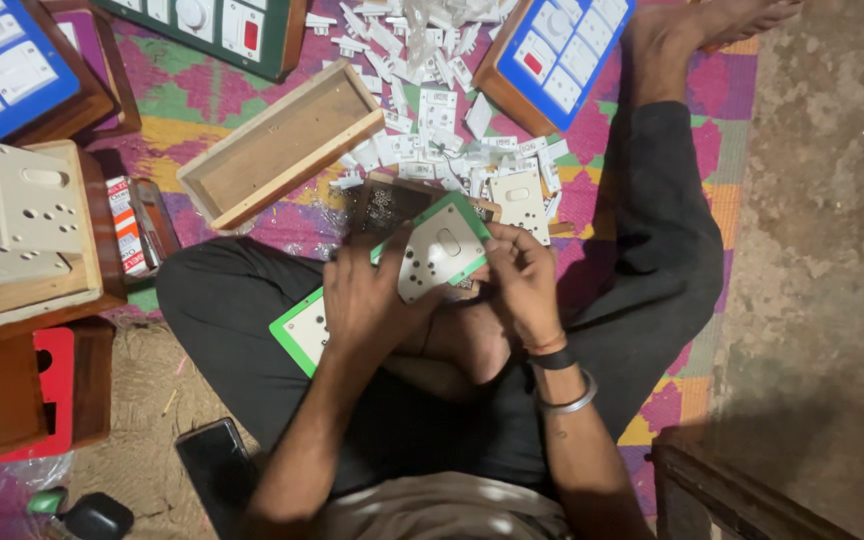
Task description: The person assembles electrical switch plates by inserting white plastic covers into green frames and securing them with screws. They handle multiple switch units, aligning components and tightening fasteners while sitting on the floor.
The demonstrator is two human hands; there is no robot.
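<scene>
We are gripping the green-edged white plastic switch plate (432, 255) over our lap, left hand (367, 300) and right hand (522, 275) closed on it, its cutouts still empty, loose white switch modules (432, 110) waiting.

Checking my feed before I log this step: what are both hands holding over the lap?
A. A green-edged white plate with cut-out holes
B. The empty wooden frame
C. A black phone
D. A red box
A: the left hand and right hand both grip the green-edged plate; the phone and wooden frame lie untouched on the floor.
</scene>
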